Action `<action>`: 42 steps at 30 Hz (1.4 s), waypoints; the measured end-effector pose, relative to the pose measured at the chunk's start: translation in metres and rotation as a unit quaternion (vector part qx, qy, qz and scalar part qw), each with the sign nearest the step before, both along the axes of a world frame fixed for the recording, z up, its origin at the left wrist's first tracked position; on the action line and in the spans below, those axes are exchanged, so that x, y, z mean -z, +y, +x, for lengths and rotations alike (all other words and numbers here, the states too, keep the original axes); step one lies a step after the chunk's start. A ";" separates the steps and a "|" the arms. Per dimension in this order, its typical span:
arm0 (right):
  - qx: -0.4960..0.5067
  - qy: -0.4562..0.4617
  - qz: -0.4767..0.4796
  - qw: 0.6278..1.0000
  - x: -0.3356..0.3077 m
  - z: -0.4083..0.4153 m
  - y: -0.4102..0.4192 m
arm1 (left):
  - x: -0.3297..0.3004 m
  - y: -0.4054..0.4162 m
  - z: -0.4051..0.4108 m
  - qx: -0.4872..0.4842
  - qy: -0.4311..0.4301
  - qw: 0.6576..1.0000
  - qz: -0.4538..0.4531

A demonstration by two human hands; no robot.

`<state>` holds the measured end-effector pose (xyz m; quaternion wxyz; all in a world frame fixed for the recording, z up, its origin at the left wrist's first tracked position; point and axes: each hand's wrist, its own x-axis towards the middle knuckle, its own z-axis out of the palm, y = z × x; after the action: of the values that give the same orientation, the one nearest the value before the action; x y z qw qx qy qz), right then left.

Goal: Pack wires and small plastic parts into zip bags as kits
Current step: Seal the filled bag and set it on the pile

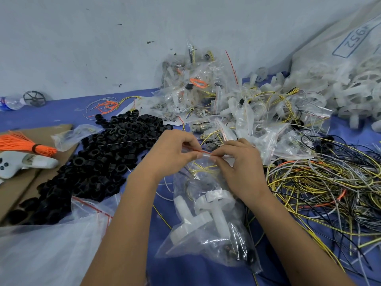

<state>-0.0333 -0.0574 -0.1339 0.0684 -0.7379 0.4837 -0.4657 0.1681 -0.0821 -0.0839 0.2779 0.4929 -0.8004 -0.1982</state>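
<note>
Both hands [175, 149] [237, 159] pinch what looks like the zip bag's [208, 228] seal.

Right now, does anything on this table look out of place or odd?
Two things do not belong with the kit parts: a white game controller on the cardboard at far left, and a plastic water bottle lying on its side by the wall. Both hands pinch the zip bag normally.
</note>
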 end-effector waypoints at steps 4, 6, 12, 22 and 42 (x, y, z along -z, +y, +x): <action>0.007 0.004 -0.004 1.000 0.001 -0.001 0.000 | 0.001 -0.001 0.012 -0.028 0.006 0.999 0.012; 0.014 0.024 -0.012 1.000 0.002 0.000 0.001 | 0.000 0.000 0.008 -0.022 -0.001 1.000 0.009; 0.007 -0.012 -0.028 0.999 0.002 -0.001 -0.001 | -0.003 0.001 -0.007 0.018 0.051 0.999 0.003; -0.001 -0.042 -0.025 0.999 0.004 -0.001 -0.002 | 0.005 -0.003 0.025 0.004 0.167 0.984 0.054; -0.061 -0.038 -0.033 0.997 -0.001 0.004 0.000 | 0.005 0.000 -0.003 0.074 0.134 0.987 0.050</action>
<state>-0.0296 -0.0575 -0.1327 0.0904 -0.7498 0.4188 -0.5042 0.1656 -0.0825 -0.0892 0.3419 0.4150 -0.7791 -0.3224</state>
